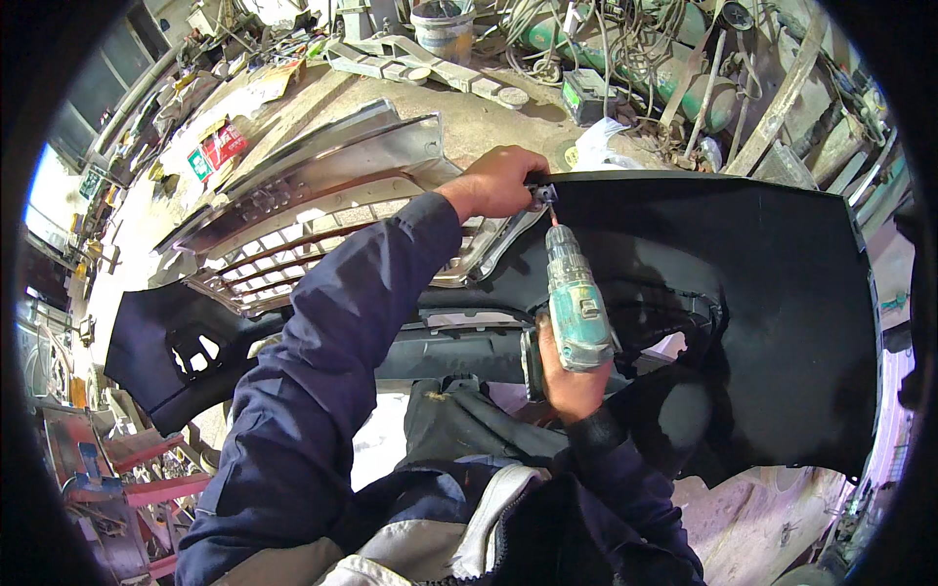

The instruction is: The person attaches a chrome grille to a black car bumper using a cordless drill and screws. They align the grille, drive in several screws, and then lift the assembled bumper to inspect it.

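A plastic bucket (451, 41) stands on the floor (542, 129) beyond the black bumper (796, 283), dark contents showing at its mouth; what they are cannot be told. A dark box with a green label (586, 96) sits nearer the bumper's upper edge, a white plastic bag (604, 145) just in front of it. Green cylinders (718, 98) lie behind, tangled with hoses (532, 44). A red and green package (223, 148) lies past the silver grille (293, 256), which joins the bumper left of its middle.

The floor is dusty and sunlit, clutter crowding its far side; low metal legs (430, 66) spread beside the bucket.

The right hand (572, 389) is clamped on the handle of a teal drill (579, 317), in front of the bumper's middle, its bit pointing up to a small metal bracket (544, 195) at the bumper's upper edge. The left hand (500, 183) is curled beside that bracket; its fingertips are hidden, so I cannot tell whether it grips it.
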`<state>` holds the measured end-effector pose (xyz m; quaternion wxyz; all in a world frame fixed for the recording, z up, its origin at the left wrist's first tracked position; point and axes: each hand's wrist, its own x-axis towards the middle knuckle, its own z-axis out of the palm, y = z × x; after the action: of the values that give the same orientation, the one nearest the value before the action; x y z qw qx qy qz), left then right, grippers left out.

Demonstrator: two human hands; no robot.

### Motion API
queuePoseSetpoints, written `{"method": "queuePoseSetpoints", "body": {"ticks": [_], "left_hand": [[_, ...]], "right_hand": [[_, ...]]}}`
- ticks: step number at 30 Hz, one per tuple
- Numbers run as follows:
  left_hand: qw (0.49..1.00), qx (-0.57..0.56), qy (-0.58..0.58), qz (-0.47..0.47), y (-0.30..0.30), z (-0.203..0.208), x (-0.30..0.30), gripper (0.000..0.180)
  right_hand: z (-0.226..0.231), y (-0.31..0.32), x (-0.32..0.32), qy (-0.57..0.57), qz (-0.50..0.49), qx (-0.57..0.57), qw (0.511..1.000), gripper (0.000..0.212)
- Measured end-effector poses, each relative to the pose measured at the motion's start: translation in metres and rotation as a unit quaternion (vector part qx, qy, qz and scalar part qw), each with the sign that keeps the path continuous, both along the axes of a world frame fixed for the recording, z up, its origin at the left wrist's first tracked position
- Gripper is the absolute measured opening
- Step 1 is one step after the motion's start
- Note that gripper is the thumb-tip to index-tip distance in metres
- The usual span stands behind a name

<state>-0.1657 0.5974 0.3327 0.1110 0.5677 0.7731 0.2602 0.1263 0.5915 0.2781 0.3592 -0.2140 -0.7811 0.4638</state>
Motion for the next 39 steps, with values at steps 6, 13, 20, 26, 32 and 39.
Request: {"method": "queuePoseSetpoints", "body": {"ticks": [6,13,20,26,32,39], "left_hand": [[1.0,0.007,-0.004,0.005,-0.001,0.0,0.002,0.037],[1.0,0.013,-0.002,0.001,-0.002,0.0,0.002,0.038],[1.0,0.015,0.001,0.005,-0.004,0.002,0.005,0.038],[1.0,0.022,0.011,0.006,-0.006,0.002,0.006,0.037],[1.0,0.023,0.004,0.013,-0.006,0.001,0.008,0.035],[0.999,0.032,0.013,0.021,-0.005,-0.002,0.009,0.036]], "right_hand": [[-0.013,-0.013,-0.007,0.0,0.015,-0.089,0.996,0.032],[-0.011,-0.025,-0.013,0.005,0.06,-0.088,0.994,0.048],[0.019,-0.043,-0.021,-0.022,0.049,-0.024,0.998,0.043],[0.032,-0.044,-0.028,0.012,0.059,-0.028,0.998,0.047],[0.038,-0.04,-0.026,-0.008,0.058,0.011,0.998,0.042],[0.044,-0.032,-0.019,-0.021,0.071,0.016,0.997,0.042]]}}
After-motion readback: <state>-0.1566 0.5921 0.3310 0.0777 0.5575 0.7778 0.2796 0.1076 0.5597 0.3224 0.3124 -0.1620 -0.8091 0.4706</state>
